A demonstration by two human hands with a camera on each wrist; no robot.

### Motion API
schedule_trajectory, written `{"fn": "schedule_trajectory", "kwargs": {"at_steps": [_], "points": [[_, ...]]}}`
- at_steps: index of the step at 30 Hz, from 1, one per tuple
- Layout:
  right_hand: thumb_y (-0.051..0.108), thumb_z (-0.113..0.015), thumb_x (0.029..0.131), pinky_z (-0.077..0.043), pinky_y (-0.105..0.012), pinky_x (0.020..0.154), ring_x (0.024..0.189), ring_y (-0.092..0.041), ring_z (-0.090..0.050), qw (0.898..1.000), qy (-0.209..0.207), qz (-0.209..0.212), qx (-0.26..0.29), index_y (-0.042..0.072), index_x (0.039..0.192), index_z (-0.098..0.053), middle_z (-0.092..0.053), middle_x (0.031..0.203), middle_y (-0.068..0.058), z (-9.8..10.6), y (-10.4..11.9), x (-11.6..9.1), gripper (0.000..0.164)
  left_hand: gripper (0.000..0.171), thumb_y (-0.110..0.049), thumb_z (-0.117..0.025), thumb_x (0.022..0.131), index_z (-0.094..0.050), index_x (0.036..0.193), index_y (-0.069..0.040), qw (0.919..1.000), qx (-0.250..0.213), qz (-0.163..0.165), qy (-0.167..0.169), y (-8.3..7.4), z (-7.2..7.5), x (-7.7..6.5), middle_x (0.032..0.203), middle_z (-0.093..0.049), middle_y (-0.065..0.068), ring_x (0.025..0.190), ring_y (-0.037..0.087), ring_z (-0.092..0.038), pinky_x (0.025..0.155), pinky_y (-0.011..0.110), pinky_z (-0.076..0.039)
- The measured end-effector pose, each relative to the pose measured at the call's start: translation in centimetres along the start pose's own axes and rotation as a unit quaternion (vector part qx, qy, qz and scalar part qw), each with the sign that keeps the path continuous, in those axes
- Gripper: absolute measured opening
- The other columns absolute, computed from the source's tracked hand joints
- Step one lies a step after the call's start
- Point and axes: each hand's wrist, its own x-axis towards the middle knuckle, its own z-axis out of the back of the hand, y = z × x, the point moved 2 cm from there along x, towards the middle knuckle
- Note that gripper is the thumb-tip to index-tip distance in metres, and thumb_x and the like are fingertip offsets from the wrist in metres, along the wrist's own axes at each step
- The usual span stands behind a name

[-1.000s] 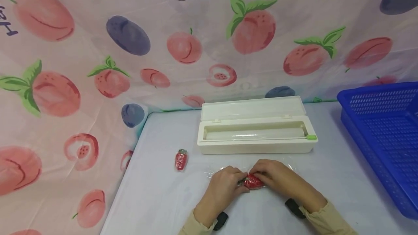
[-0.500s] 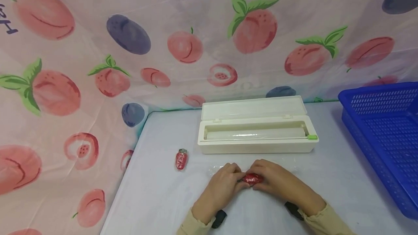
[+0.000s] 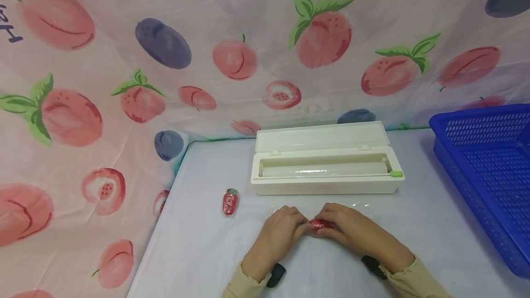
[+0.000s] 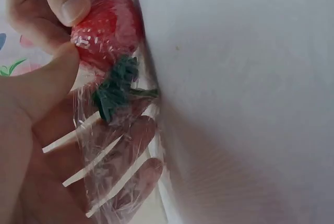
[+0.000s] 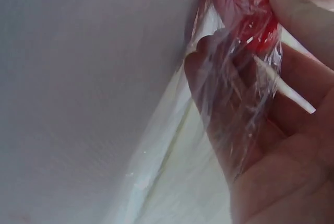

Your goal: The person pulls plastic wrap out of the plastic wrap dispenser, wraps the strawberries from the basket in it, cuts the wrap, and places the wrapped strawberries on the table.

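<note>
A red strawberry (image 3: 319, 225) with green leaves lies on the white tabletop between my hands, loosely wrapped in clear cling film (image 4: 99, 182). My left hand (image 3: 281, 229) holds it near the leafy end, the thumb on its side and the other fingers behind the film. From the other side my right hand (image 3: 345, 224) grips the strawberry with thumb and fingers. In the right wrist view the film (image 5: 229, 98) trails off the tip across the fingers. A second wrapped strawberry (image 3: 229, 203) lies to the left, apart from both hands.
Just beyond the hands stands a long white cling film box (image 3: 327, 186), its lid raised, with a film roll (image 3: 323, 169) inside and a green slider (image 3: 396, 174). A blue plastic basket (image 3: 468, 197) is at the right. Fruit-printed cloth (image 3: 232, 13) hangs behind.
My fingers have shifted around the strawberry, covering more of it, with the left thumb moved further onto it. The film around it is gathered closer. Box, basket and second strawberry stay put.
</note>
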Motion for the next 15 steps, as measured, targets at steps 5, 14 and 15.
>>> {"fn": "schedule_trajectory", "kwargs": {"at_steps": [5, 14, 15], "points": [[0.029, -0.063, 0.098, -0.049, -0.023, 0.071, 0.079, 0.003, -0.049, 1.000, 0.013, -0.013, 0.013, 0.016, 0.107, -0.073, -0.056, 0.090, 0.018, -0.01, -0.11, 0.04, 0.019, 0.033, -0.041, -0.055, 0.100, -0.079, 0.090, -0.020, 0.9999, 0.010, -0.002, -0.009, 0.10, -0.21, 0.07, 0.087, -0.064, -0.011, 0.084, 0.005, -0.056, 0.072, 0.018, -0.048], [0.026, -0.059, 0.100, -0.044, -0.023, 0.068, 0.080, -0.001, -0.045, 0.999, 0.017, -0.035, 0.021, 0.009, 0.107, -0.074, -0.053, 0.088, 0.014, -0.08, -0.09, 0.08, 0.023, 0.026, -0.036, -0.060, 0.098, -0.080, 0.090, -0.021, 0.9994, 0.017, -0.003, -0.029, 0.30, -0.41, 0.17, 0.088, -0.066, -0.009, 0.086, 0.008, -0.058, 0.074, 0.021, -0.048], [0.027, -0.059, 0.100, -0.044, -0.023, 0.068, 0.081, -0.002, -0.045, 0.999, 0.013, -0.033, 0.020, 0.009, 0.106, -0.074, -0.053, 0.089, 0.013, -0.13, -0.08, 0.05, 0.024, 0.025, -0.035, -0.061, 0.098, -0.080, 0.091, -0.021, 0.9994, 0.020, -0.006, -0.028, 0.29, -0.43, 0.18, 0.089, -0.067, -0.009, 0.087, 0.008, -0.058, 0.075, 0.021, -0.049]]}}
